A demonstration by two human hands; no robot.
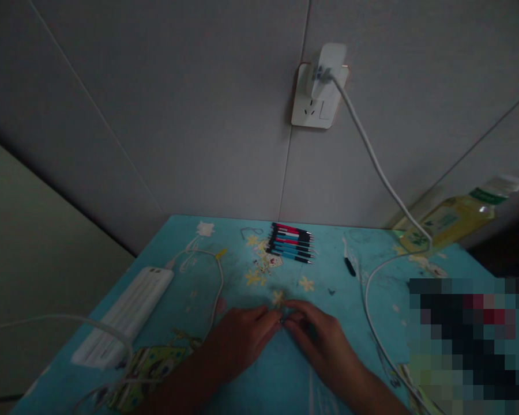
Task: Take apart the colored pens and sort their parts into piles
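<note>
The step in hand looks like fine fingertip work on a small part, which sits over the near middle of the bench, where the two hands meet. The left hand is narrow, thumb and forefinger seemingly pinched on the part. The right hand faces it with forefinger reaching forward and thumb bent in close; whether it grips the part too, I cannot tell. The next move, I judge, calls for a steady left pinch and a small, exact right-hand motion, since the part is nearly hidden by the fingers. Which way the part points, and its long axis, are too small and dark to read.

Beyond the hands, the pens lie side by side in a row near the wall, long axes running left to right, metal tips to the right and slightly nearer the person. Loose bits lie just left of them.
</note>
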